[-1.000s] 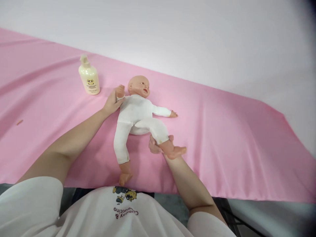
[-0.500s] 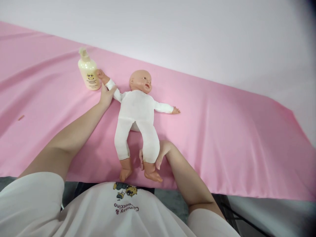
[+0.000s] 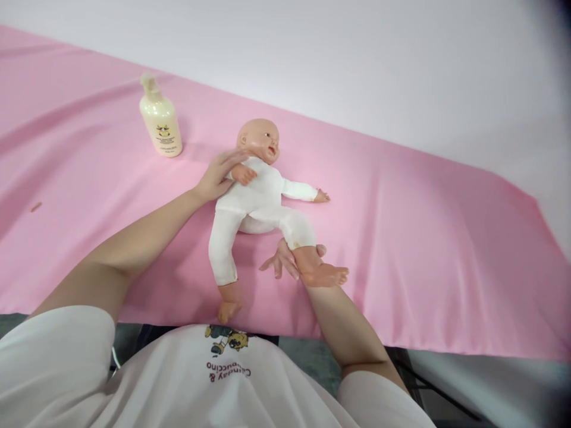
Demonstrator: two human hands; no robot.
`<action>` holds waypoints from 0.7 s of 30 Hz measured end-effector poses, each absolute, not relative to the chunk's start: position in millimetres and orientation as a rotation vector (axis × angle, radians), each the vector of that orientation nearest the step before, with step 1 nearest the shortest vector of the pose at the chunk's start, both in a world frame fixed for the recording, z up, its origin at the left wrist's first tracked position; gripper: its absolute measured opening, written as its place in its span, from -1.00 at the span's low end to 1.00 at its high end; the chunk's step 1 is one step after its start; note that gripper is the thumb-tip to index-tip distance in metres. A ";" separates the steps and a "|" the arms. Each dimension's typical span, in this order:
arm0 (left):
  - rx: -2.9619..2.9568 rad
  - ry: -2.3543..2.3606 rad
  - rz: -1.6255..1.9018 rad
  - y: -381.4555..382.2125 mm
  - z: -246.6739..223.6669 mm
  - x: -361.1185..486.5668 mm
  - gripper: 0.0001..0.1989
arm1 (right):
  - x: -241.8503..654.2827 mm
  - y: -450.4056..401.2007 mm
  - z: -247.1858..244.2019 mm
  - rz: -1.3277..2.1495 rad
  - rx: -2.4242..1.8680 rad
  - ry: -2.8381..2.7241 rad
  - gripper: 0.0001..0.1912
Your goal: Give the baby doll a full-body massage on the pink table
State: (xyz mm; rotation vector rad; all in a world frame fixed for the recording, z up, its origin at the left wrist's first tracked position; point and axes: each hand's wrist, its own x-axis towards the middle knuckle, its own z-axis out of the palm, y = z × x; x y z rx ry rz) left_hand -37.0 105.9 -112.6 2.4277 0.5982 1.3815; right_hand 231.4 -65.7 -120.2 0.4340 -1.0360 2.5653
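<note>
**What we cannot make out**

We see the right hand [image 3: 289, 261] partly hidden beneath the doll [image 3: 259, 202]'s leg. The bottle [image 3: 161, 126] label is too small to read. The pink cloth [image 3: 423, 249] runs off the left edge.
</note>
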 end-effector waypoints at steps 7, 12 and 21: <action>2.639 0.620 1.153 104.7 -109.2 -36.9 -0.59 | 227.7 -70.1 -116.2 2.271 -0.331 -0.923 -0.45; 2.628 0.629 1.174 103.8 -109.3 -36.5 -0.61 | 227.2 -69.0 -115.9 2.266 -0.235 -0.960 -0.44; 1.987 0.782 1.609 127.4 -128.6 -47.2 -0.34 | 223.1 -73.8 -122.9 2.381 0.276 -1.179 -0.41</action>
